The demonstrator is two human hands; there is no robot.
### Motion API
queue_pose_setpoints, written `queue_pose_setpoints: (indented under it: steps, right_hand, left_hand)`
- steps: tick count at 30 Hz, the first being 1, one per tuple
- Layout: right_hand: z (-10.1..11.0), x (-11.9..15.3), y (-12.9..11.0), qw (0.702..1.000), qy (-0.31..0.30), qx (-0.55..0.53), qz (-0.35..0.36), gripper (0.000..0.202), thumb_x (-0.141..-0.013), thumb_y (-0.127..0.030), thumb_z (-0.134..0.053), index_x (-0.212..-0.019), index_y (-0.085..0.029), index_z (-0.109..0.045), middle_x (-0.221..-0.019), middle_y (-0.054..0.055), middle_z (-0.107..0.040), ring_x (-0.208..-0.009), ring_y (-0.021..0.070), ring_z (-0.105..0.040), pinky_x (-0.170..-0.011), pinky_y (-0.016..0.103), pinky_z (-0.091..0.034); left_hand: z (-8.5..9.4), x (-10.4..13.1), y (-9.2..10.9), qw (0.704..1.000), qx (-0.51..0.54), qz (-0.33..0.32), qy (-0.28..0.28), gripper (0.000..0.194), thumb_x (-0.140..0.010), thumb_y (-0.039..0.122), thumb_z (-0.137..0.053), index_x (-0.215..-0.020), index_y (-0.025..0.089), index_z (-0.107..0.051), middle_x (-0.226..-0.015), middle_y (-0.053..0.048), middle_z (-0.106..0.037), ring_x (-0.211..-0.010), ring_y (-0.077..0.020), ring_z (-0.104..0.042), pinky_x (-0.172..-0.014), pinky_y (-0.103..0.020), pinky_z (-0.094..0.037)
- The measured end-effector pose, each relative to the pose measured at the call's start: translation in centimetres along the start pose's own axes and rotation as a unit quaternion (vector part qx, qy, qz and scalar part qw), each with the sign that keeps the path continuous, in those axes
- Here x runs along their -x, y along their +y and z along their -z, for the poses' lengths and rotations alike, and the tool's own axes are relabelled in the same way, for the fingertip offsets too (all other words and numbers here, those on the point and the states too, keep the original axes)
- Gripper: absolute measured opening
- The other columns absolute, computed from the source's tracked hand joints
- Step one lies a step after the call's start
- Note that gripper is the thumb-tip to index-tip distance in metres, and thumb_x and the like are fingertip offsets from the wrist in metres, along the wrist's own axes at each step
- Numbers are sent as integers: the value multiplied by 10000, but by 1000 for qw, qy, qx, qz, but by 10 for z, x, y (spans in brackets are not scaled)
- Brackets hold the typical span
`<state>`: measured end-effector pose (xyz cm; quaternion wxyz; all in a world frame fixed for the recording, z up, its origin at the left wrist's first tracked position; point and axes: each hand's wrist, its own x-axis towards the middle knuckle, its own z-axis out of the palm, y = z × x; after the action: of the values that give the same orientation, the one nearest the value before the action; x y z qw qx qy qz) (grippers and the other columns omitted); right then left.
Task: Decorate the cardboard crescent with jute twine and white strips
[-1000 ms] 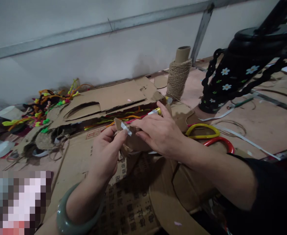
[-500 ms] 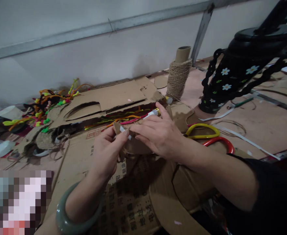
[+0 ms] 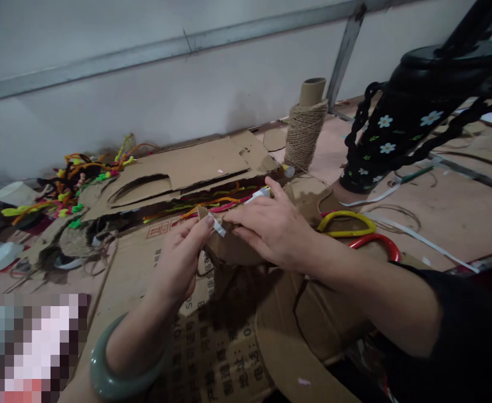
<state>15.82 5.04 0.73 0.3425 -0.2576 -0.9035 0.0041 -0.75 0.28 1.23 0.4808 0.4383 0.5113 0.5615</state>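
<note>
Between my hands is a small brown cardboard piece (image 3: pixel 233 250) with a short white strip (image 3: pixel 217 225) across its upper left edge. The thumb and fingers of my left hand (image 3: pixel 182 252) pinch that edge beside the strip. My right hand (image 3: pixel 277 229) bends over the piece from the right, its fingers closed on the upper edge and hiding part of it. Just behind the right fingers lies a white tube with a yellow band (image 3: pixel 261 194). Below everything spreads a large printed cardboard sheet (image 3: pixel 178 330).
Behind my hands lies a cut cardboard panel (image 3: pixel 207 159); colourful pipe cleaners (image 3: pixel 71 184) pile up at left. A twine spool (image 3: pixel 305 134) and black flowered tumbler (image 3: pixel 397 123) stand at the back right. Yellow-and-red-handled scissors (image 3: pixel 350 224) lie beside my right forearm.
My left thumb has shifted slightly up and left along the cardboard edge, so more of the white strip shows. The right hand keeps nearly the same place.
</note>
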Motion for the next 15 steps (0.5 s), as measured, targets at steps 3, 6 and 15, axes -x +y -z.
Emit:
queue_pose_setpoints:
  steps: [3, 6, 15]
  right_hand:
    - [1, -2, 1, 999, -18, -24, -26, 225, -902, -263, -455, -1042, -201, -621, -940, 5, -711, -884, 180, -624, -1067, 486, -156]
    - [2, -2, 3, 998, -26, -31, -39, 224, -899, -259, -461, -1041, -203, -625, -939, 7, -709, -888, 179, -623, -1065, 485, -159]
    - [3, -3, 4, 997, -29, -41, -55, 230, -896, -286, -465, -1021, -198, -637, -919, 23, -703, -893, 186, -622, -1059, 499, -159]
  left_hand:
    - [3, -1, 2, 999, -24, 15, -42, 103, -714, 244, -654, -767, 180, -714, -725, -8, -694, -680, -135, -584, -679, -222, -454]
    - [4, -1, 4, 997, -40, 16, -67, 155, -693, 233, -658, -821, 178, -724, -766, -32, -707, -714, -171, -607, -710, -268, -463]
    - [2, -1, 2, 996, -77, 15, -32, 119, -663, 256, -685, -748, 176, -711, -701, -20, -679, -673, -153, -570, -667, -265, -452]
